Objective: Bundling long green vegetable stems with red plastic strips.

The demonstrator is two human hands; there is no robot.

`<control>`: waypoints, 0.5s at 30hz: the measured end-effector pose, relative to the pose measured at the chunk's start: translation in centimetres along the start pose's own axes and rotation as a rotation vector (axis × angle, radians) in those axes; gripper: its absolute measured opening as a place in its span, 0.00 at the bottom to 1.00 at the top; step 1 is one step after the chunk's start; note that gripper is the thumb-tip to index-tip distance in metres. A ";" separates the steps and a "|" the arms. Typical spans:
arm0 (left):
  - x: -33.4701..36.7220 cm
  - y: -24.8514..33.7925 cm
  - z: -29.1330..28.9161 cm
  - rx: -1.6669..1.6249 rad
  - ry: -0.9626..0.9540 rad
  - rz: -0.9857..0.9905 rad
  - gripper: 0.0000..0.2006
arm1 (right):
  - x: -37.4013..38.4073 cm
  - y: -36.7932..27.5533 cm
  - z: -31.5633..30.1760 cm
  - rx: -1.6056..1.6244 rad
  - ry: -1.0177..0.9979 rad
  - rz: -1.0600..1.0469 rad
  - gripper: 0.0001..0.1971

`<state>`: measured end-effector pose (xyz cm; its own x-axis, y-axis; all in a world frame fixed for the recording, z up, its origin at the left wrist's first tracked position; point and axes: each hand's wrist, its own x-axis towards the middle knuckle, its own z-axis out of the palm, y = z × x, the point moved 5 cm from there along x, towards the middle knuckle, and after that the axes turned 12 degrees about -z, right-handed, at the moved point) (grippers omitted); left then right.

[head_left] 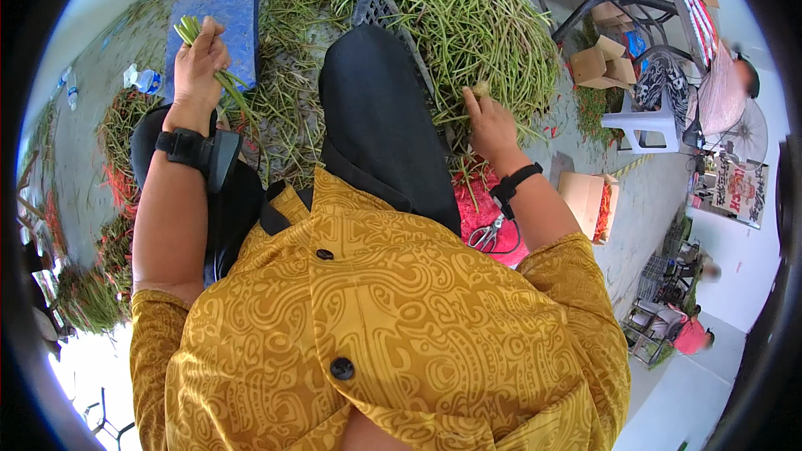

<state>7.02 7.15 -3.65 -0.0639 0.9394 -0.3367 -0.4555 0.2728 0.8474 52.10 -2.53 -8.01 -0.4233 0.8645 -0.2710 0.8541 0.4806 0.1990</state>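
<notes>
A small bunch of long green stems (233, 90) is gripped in my left hand (200, 58), raised over a blue board (240, 2). Its cut ends stick out above my fingers, and the thin ends hang below. My right hand (494, 125) is at the near right edge of a big heap of green stems (501, 33). Its fingers are closed around some stems, with a pale tuft of ends (480, 88) showing by the fingertips; the palm side is hidden. Scissors (485, 235) lie on a pink-red sheet (510, 244) below my right wrist.
A dark plastic crate (373, 3) stands beside my knee, against the heap. Loose stems (288, 92) litter the floor between my legs. Cardboard boxes (603, 64) and a light plastic stool (642, 122) are at the right, with other people beyond. A plastic bottle (148, 81) lies at the left.
</notes>
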 end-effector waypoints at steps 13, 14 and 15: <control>-0.2 -0.3 0.8 0.021 0.047 -0.023 0.14 | 3.0 -1.9 0.8 -0.123 0.036 -0.364 0.10; -0.2 -0.3 0.9 0.021 0.047 -0.023 0.14 | 3.0 -1.7 1.0 -0.123 0.037 -0.364 0.10; -0.2 -0.3 0.9 0.024 0.044 -0.020 0.14 | 2.9 -1.4 0.8 -0.094 0.081 -0.384 0.09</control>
<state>7.96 7.05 -3.43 -0.0943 0.9237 -0.3712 -0.4358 0.2970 0.8496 49.93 -0.82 -9.85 -0.7322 0.6262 -0.2679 0.5991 0.7792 0.1841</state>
